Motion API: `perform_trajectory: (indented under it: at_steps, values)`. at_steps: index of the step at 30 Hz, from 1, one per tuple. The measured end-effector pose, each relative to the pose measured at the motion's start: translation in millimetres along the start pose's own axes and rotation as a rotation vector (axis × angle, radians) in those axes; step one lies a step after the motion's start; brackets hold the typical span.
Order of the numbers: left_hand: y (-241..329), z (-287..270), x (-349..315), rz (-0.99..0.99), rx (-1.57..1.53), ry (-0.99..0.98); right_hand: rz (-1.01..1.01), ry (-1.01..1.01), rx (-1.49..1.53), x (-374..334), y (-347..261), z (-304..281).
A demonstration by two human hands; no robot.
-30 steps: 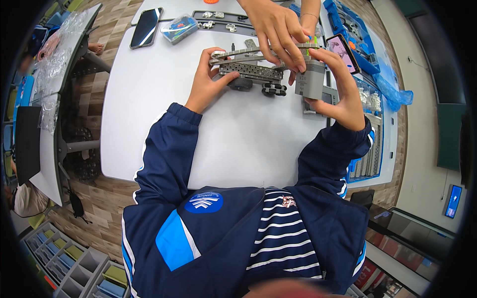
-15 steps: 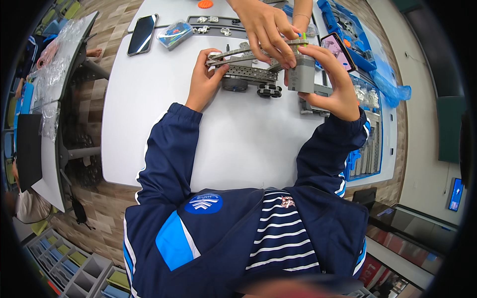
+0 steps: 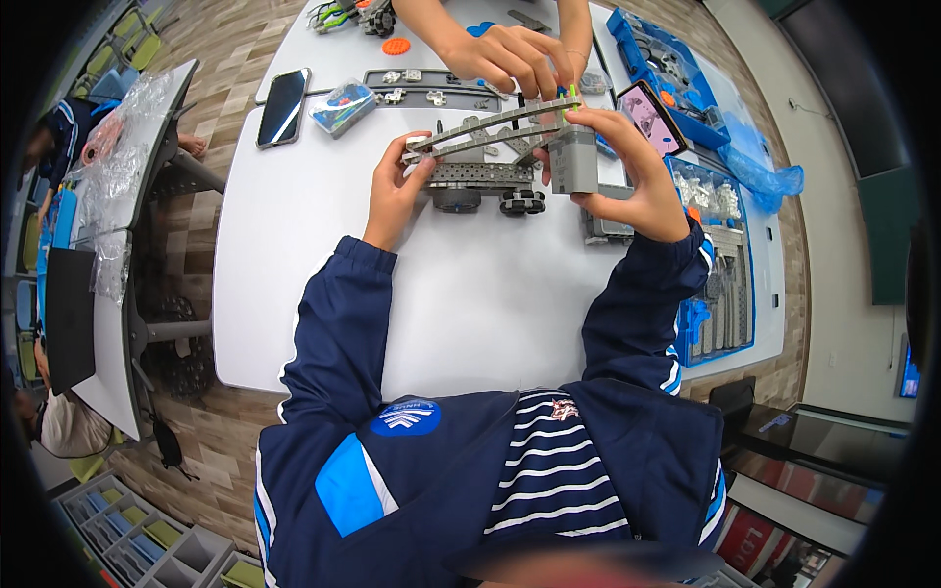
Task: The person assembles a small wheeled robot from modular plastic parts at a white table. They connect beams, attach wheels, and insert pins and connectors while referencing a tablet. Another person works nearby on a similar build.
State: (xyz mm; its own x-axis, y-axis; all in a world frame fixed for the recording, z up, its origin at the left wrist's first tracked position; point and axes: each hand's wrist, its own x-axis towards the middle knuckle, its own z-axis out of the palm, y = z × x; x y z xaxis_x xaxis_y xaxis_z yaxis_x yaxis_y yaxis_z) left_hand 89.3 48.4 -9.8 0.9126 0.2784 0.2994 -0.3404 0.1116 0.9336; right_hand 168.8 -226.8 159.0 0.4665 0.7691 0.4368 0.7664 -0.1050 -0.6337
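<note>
A co-worker's hand [image 3: 520, 61] has lifted from beside the gray block [image 3: 574, 163], leaving it to the right hand's [image 3: 647, 186] grip (the co-worker's hold is unclear). The left hand [image 3: 390, 199] grips the wheeled frame [image 3: 480, 176], between both hands.

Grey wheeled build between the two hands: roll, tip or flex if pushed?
The grey wheeled build would probably roll if set down, given its black wheels. It may tip toward the right, where the bulky grey block sits at the beam ends. The long beams run straight without visible sag, so probably stiff.
</note>
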Motion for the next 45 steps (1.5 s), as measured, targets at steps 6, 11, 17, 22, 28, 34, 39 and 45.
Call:
perform_trajectory:
  at_steps: [6, 11, 17, 22, 28, 34, 39, 45]
  values:
    - [6.7, -2.2, -0.5, -0.079, -0.114, 0.042, 0.047, -0.007, 0.020, -1.8, -0.2, -2.0]
    - [12.6, -0.6, 0.3, -0.079, -0.076, 0.051, 0.094, -0.015, 0.047, 1.3, -4.4, -2.3]
    - [15.3, 0.1, -1.5, -0.077, -0.087, 0.038, 0.153, -0.030, 0.123, 0.4, -11.0, -3.0]
    - [13.2, -0.9, -2.0, -0.040, -0.079, 0.007, 0.166, -0.027, 0.160, -1.0, -10.9, -1.3]
    - [8.1, -4.3, -2.3, 0.005, 0.051, -0.003, 0.198, -0.034, 0.171, -1.9, -11.1, -1.7]
    - [2.7, -5.7, -0.9, 0.011, 0.089, 0.011, 0.207, -0.035, 0.159, -1.7, -11.5, -1.1]
    - [8.5, -7.1, -2.9, 0.004, 0.135, -0.045, 0.206, -0.035, 0.158, -1.7, -9.5, 0.6]
    - [21.4, -18.8, -9.1, -0.052, 0.282, -0.180, 0.235, -0.027, 0.275, -0.5, -3.6, 2.8]
